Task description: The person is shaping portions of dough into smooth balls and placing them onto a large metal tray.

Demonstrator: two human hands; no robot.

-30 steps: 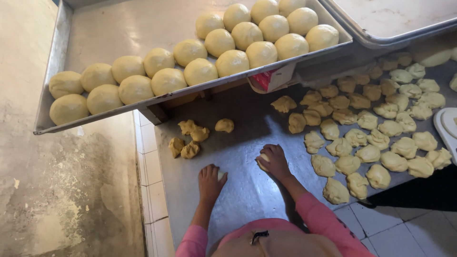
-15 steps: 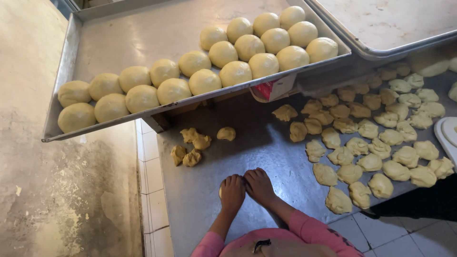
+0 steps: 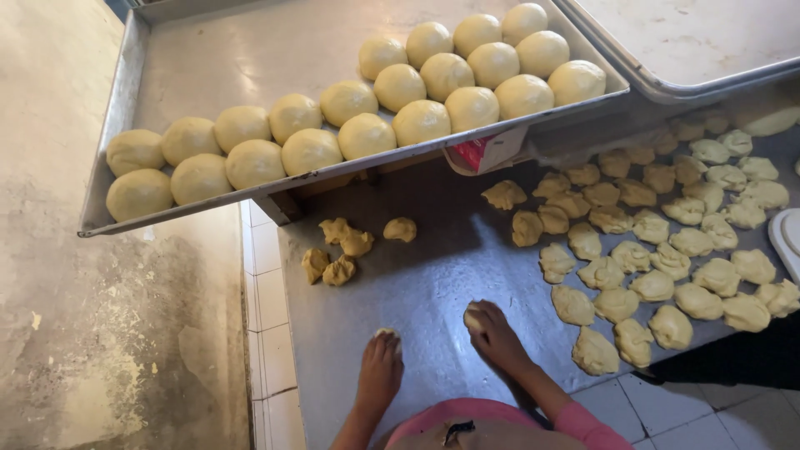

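My left hand (image 3: 379,371) lies palm down on the steel table (image 3: 433,267), cupped over a lump of dough (image 3: 386,334) that peeks out at the fingertips. My right hand (image 3: 493,333) presses palm down on another dough lump (image 3: 472,317) a short way to the right. Both hands sit near the table's front edge. Several rough dough pieces (image 3: 650,250) are spread over the table to the right. A small cluster of dough pieces (image 3: 342,250) lies beyond my left hand.
A metal tray (image 3: 250,58) with two rows of round dough balls (image 3: 400,87) overhangs the table's far left. A second tray (image 3: 700,42) sits at the top right. A white object (image 3: 787,242) is at the right edge. Concrete floor lies left.
My hands came together half a second ago and have moved apart again, each pressing its own dough lump. The view has shifted slightly.
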